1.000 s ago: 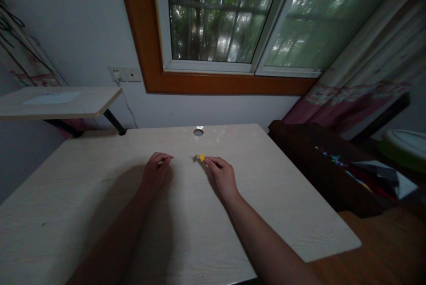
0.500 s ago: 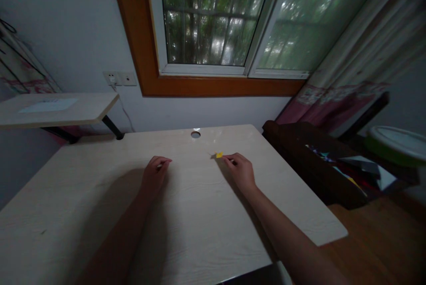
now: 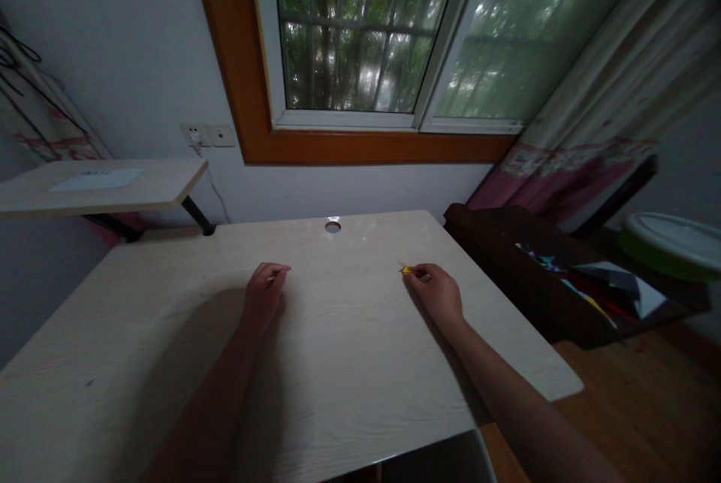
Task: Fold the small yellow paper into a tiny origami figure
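My right hand [image 3: 436,293] rests on the pale wooden desk [image 3: 338,348] toward its right side, fingers pinched on a small yellow folded paper piece [image 3: 406,269] at its fingertips. My left hand [image 3: 263,294] lies on the desk left of centre, fingers loosely curled with nothing visible in them. The two hands are well apart.
A round cable hole [image 3: 333,226] sits near the desk's far edge. A dark low cabinet [image 3: 507,258] with coloured paper sheets [image 3: 597,284] stands right of the desk. A small side shelf [image 3: 101,186] juts from the left wall, below a window.
My right hand has slid to the right across the desk, carrying the yellow paper piece with it. My left hand has stayed in place.
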`<state>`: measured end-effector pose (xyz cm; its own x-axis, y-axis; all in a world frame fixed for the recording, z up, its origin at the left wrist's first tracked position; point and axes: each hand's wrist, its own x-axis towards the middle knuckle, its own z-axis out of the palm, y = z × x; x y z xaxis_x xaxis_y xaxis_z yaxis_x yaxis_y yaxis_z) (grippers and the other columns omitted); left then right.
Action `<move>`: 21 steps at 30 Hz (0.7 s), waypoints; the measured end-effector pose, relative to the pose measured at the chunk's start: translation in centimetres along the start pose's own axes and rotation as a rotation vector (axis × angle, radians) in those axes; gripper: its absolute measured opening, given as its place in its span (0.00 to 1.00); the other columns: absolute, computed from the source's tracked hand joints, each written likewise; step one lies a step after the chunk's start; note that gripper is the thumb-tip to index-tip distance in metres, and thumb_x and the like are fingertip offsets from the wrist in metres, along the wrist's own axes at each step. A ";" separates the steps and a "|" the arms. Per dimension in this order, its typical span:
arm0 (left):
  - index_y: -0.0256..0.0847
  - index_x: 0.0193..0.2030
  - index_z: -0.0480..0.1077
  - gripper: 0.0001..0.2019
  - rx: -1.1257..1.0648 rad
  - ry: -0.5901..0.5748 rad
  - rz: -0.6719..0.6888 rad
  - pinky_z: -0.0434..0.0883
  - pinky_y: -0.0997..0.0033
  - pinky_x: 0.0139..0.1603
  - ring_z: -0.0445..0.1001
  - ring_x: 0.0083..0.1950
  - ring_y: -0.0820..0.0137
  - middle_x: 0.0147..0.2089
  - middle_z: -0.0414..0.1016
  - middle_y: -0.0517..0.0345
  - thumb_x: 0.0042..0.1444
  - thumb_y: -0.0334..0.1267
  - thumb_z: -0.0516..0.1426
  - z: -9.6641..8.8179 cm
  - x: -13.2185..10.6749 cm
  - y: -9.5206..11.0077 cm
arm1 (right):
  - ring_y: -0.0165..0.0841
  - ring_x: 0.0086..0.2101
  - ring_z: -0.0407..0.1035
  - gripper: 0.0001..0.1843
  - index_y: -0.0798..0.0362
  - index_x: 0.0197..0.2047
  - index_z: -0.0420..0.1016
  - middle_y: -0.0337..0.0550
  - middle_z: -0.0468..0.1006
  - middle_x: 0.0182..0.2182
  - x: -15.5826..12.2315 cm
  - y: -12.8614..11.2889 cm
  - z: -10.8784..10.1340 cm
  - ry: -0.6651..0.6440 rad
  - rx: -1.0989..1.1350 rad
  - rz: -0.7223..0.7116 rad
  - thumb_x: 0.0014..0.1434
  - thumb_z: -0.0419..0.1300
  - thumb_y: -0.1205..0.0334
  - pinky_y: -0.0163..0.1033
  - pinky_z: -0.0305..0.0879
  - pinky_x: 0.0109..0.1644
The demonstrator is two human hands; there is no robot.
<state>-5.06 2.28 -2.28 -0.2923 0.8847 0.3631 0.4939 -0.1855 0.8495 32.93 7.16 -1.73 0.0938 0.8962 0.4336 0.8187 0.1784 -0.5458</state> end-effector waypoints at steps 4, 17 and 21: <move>0.42 0.36 0.75 0.10 -0.004 0.037 -0.008 0.73 0.67 0.43 0.75 0.42 0.66 0.40 0.73 0.57 0.60 0.42 0.54 0.0 -0.1 0.0 | 0.35 0.30 0.71 0.19 0.52 0.38 0.76 0.42 0.79 0.32 -1.1 -0.4 0.0 -0.028 0.055 0.009 0.53 0.62 0.45 0.37 0.63 0.34; 0.44 0.51 0.71 0.12 0.228 -0.093 0.356 0.67 0.55 0.62 0.70 0.57 0.63 0.54 0.72 0.51 0.61 0.38 0.54 -0.1 -0.7 0.5 | 0.40 0.41 0.72 0.18 0.50 0.48 0.75 0.48 0.77 0.41 -4.4 -5.4 -2.1 -0.345 0.222 -0.356 0.60 0.60 0.47 0.46 0.69 0.47; 0.44 0.63 0.63 0.23 0.439 -0.294 0.454 0.60 0.49 0.67 0.58 0.69 0.56 0.67 0.61 0.47 0.61 0.43 0.55 -1.4 -1.0 1.3 | 0.41 0.55 0.65 0.28 0.44 0.62 0.64 0.48 0.71 0.55 -4.3 -7.9 -2.7 -0.499 0.221 -0.554 0.60 0.60 0.48 0.49 0.64 0.59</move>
<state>-5.30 0.53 -1.00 0.2245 0.8510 0.4747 0.8184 -0.4291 0.3822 27.62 0.74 2.66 -0.6055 0.7200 0.3391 0.5348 0.6836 -0.4966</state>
